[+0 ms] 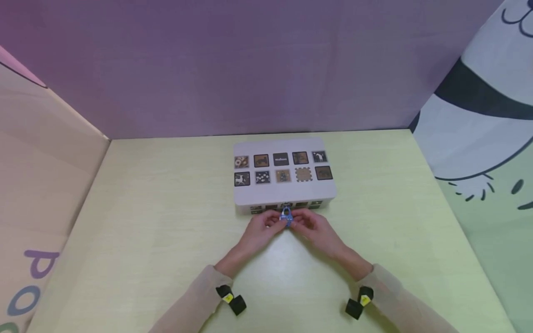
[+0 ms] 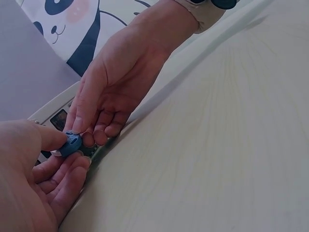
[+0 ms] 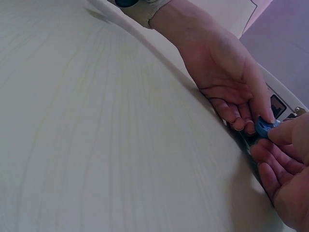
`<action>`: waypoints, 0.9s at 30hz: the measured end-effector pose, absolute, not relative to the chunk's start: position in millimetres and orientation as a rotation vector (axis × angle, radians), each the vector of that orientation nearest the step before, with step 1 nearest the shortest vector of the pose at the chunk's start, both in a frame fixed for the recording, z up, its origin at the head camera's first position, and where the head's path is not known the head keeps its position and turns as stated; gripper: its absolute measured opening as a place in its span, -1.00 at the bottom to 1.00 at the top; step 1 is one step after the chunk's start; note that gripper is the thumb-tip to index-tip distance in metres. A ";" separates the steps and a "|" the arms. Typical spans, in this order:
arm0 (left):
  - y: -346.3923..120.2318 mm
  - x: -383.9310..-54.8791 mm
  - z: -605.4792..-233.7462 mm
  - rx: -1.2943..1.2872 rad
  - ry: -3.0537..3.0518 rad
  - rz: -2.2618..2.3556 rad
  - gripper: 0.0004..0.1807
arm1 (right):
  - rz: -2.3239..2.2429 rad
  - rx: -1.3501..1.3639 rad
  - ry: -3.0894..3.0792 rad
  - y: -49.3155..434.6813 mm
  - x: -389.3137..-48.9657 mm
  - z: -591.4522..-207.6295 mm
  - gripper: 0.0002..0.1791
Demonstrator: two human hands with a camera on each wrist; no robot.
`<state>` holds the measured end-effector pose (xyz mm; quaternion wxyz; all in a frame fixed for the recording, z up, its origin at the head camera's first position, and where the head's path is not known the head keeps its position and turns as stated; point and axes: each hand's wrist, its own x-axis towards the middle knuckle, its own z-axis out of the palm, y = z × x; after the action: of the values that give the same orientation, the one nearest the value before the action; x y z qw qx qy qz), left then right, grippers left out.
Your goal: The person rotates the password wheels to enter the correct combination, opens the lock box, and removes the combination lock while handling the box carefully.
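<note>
Lock (image 1: 286,218), small and blue, sits just at the front wall of the box (image 1: 285,192), between the two hands. Left hand (image 1: 260,232) pinches it from one side with thumb and finger; right hand (image 1: 318,232) pinches it from the other, so both are grasping the same thing. Its shackle points toward the box; whether it passes through the metal clasp (image 3: 300,110) cannot be told. Lid down, the box lies flat, slightly right of the bench's middle, picture squares across its white top. Its back edge is near the bench's rear edge, where the purple wall (image 1: 250,69) rises, so room behind is narrow. Wide stretches of bench (image 1: 158,208) run from the box's sides out to the left panel (image 1: 41,162) and right panel (image 1: 487,138); more surface lies in front, between the forearms. Sleeves (image 1: 187,300) slant in from the near side, well apart, each wearing black blocks (image 1: 238,305) with a yellow mark.
</note>
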<state>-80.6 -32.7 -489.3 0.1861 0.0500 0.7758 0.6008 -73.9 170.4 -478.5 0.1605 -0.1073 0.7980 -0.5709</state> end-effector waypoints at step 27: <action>-30.9 -80.4 -489.6 0.132 2.190 1.702 -0.67 | -1.655 -0.297 2.251 170.6 -74.7 -479.1 -0.66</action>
<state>-80.4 -30.9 -489.6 0.1816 0.0466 0.7756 0.6028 -74.7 170.6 -479.1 0.1654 -0.1044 0.7900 -0.5810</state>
